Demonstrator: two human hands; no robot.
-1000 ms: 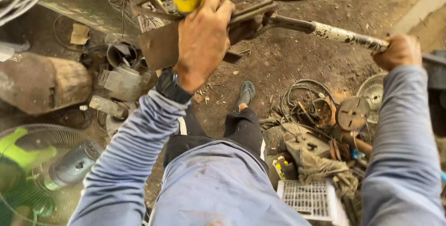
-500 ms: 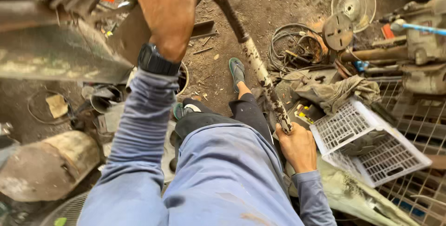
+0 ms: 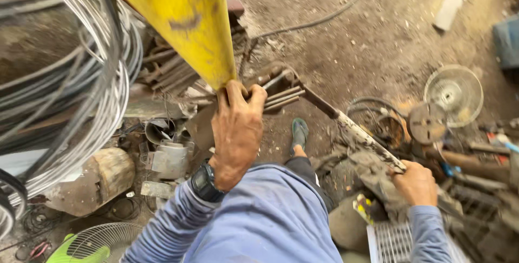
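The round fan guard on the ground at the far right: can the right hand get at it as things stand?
Probably not directly: the right hand grips the long handle, and scrap metal lies between it and the fan guard.

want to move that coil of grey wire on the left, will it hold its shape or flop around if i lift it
The wire coil would probably sag and spring apart: its many thin loops look loose, with no tie visible. It is likely heavy for its size, given so many strands. Loops may snag on the scrap metal beside it.

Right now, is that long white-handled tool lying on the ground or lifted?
Lifted: the right hand grips the long tool's handle end, holding it slanted above the dirt floor.
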